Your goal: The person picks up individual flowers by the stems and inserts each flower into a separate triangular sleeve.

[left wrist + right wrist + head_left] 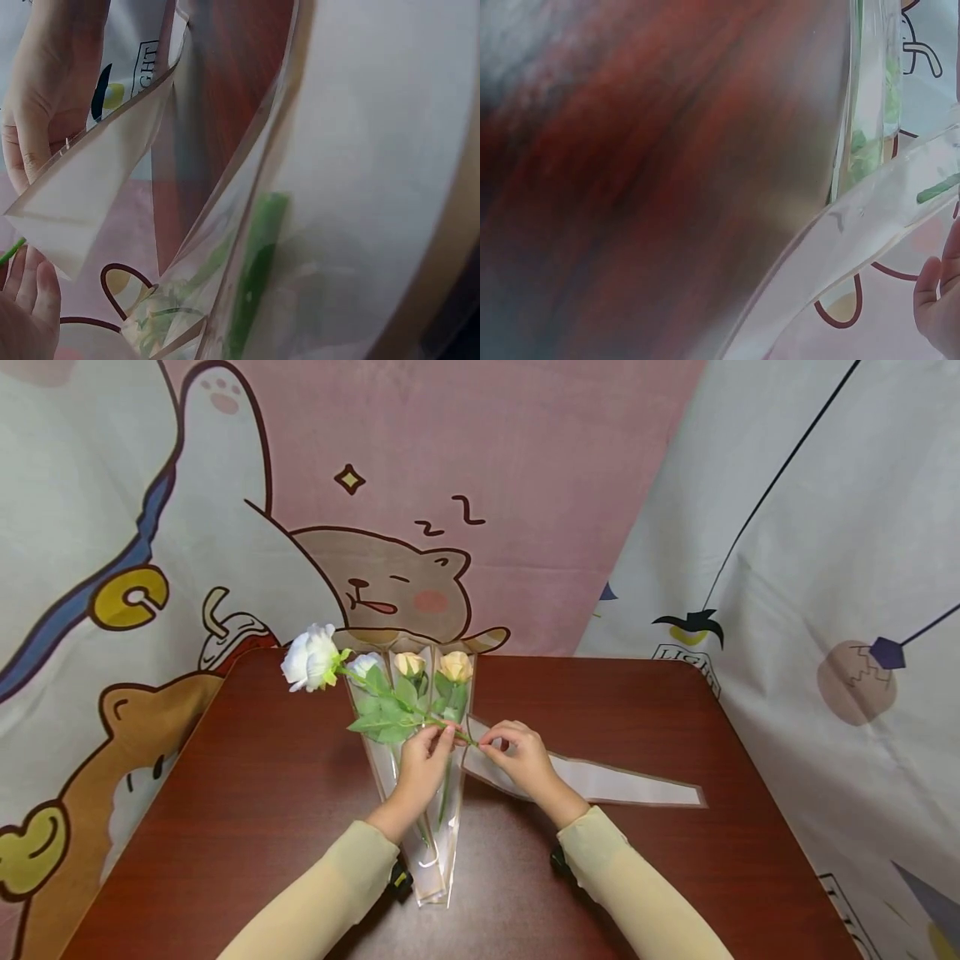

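Observation:
My left hand pinches the green stem of a pale blue-white artificial rose, whose bloom points to the left. Opposite it, my right hand pinches the wide end of a clear flower sleeve with a brown border. The stem's cut end lies at that sleeve's mouth; whether it is inside, I cannot tell. In the left wrist view, the right hand is at the sleeve's edge. Under my left forearm lie wrapped roses, a yellow one, another yellow one and a bluish one.
The wrapped roses' sleeves taper toward the front of the brown table. Dark objects partly show beneath both forearms. A printed cloth with cartoon animals hangs behind the table.

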The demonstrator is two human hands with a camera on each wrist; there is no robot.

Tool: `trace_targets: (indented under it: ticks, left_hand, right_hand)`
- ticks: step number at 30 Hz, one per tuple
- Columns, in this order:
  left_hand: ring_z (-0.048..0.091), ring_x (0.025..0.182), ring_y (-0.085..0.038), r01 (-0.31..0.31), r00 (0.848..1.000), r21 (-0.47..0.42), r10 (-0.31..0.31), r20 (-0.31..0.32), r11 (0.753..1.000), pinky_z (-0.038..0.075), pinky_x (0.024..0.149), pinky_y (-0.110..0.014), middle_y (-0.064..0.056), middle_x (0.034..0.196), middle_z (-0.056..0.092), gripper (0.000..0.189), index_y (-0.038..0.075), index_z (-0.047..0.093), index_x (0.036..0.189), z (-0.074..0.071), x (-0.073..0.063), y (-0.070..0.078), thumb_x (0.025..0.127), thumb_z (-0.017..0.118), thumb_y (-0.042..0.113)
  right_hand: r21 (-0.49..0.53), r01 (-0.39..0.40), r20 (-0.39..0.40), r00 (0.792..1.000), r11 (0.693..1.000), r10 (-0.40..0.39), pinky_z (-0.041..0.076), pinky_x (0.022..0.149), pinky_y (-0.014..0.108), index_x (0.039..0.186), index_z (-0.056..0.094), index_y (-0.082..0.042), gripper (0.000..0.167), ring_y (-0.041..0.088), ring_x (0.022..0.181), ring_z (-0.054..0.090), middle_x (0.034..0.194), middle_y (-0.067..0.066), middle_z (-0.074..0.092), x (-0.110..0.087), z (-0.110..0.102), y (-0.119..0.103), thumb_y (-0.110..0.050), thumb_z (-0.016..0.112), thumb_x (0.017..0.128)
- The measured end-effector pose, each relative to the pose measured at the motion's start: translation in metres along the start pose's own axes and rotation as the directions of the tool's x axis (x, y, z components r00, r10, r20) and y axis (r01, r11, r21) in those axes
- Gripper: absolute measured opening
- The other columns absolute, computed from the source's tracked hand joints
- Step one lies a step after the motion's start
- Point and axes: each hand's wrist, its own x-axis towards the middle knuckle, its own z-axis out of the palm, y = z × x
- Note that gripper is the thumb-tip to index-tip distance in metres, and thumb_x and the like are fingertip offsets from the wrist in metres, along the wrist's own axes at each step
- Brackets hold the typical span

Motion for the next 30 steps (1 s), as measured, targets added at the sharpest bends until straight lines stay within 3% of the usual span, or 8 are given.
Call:
trace_targets:
  ticks: [3,6,10,13,18,22,25,30]
  left_hand:
    - [0.066,0.084,-0.035,-0.037,0.999,0.042,0.039,-0.029,0.998,0.057,0.075,-0.032,-0.021,0.096,0.069,0.025,-0.008,0.067,0.103,0.002,0.002,-0.013,0.097,0.050,0.009]
    - [0.067,0.086,-0.029,-0.052,0.997,0.052,0.055,-0.059,0.997,0.056,0.077,-0.026,-0.017,0.101,0.068,0.025,-0.005,0.067,0.109,0.002,0.005,-0.024,0.096,0.055,0.012]
    - [0.068,0.086,-0.031,-0.037,0.997,-0.022,0.036,-0.075,0.999,0.056,0.076,-0.020,-0.019,0.103,0.067,0.027,-0.005,0.064,0.114,0.001,0.007,-0.027,0.092,0.061,0.010]
    - [0.068,0.086,-0.032,0.007,0.997,-0.075,-0.012,-0.073,0.997,0.056,0.075,-0.021,-0.020,0.100,0.068,0.026,-0.003,0.060,0.112,-0.001,0.009,-0.027,0.090,0.063,0.009]
    - [0.066,0.086,-0.039,-0.006,1.000,-0.105,0.002,-0.031,0.994,0.057,0.076,-0.038,-0.026,0.103,0.066,0.027,-0.005,0.054,0.119,-0.004,0.011,-0.023,0.093,0.055,0.002]
    - [0.063,0.089,-0.046,-0.041,0.999,-0.125,0.041,-0.001,0.991,0.054,0.078,-0.049,-0.031,0.106,0.063,0.028,-0.011,0.051,0.123,-0.008,0.007,-0.007,0.097,0.045,-0.003]
    - [0.062,0.091,-0.046,-0.029,0.999,-0.117,0.025,-0.043,0.993,0.056,0.078,-0.045,-0.031,0.104,0.064,0.024,-0.013,0.057,0.115,-0.009,0.005,0.005,0.096,0.047,-0.002]
    - [0.062,0.095,-0.044,-0.017,0.992,-0.154,-0.002,-0.128,0.988,0.057,0.078,-0.037,-0.031,0.103,0.065,0.021,-0.017,0.061,0.108,-0.006,0.005,0.008,0.092,0.054,-0.004]
  right_hand:
    - [-0.002,-0.006,-0.007,1.000,1.000,0.006,0.049,0.060,0.025,0.080,0.072,-0.012,0.007,0.016,0.072,0.056,0.083,-0.001,0.069,0.000,-0.001,0.000,-0.010,0.078,0.076]
    - [0.006,-0.011,-0.009,1.000,1.000,0.011,0.050,0.060,0.026,0.079,0.072,-0.012,0.008,0.013,0.071,0.056,0.082,-0.001,0.069,0.001,-0.001,-0.001,-0.009,0.078,0.075]
    - [0.010,0.004,-0.011,1.000,1.000,-0.004,0.049,0.061,0.026,0.080,0.072,-0.012,0.008,0.012,0.070,0.055,0.082,-0.001,0.069,0.003,0.000,-0.002,-0.009,0.078,0.076]
    - [0.016,0.023,-0.017,1.000,1.000,-0.023,0.048,0.060,0.024,0.080,0.072,-0.011,0.007,0.013,0.070,0.055,0.082,-0.001,0.069,0.004,0.000,-0.003,-0.010,0.078,0.076]
    - [0.034,0.014,-0.021,1.000,0.999,-0.013,0.049,0.059,0.028,0.080,0.072,-0.009,0.006,0.017,0.070,0.056,0.081,0.000,0.069,0.004,0.000,-0.003,-0.013,0.077,0.078]
    - [0.039,-0.014,-0.025,1.000,0.999,0.015,0.049,0.059,0.030,0.080,0.072,-0.011,0.005,0.018,0.069,0.056,0.081,-0.001,0.068,0.003,-0.001,-0.003,-0.012,0.077,0.078]
    - [0.056,-0.024,-0.041,0.999,0.998,0.026,0.048,0.059,0.029,0.080,0.072,-0.011,0.007,0.019,0.069,0.056,0.081,0.000,0.068,0.004,-0.001,-0.003,-0.008,0.078,0.076]
    - [0.072,-0.014,-0.071,0.997,0.997,0.020,0.047,0.057,0.034,0.079,0.071,-0.006,0.010,0.024,0.066,0.057,0.080,0.006,0.069,0.005,0.001,-0.005,-0.001,0.078,0.073]
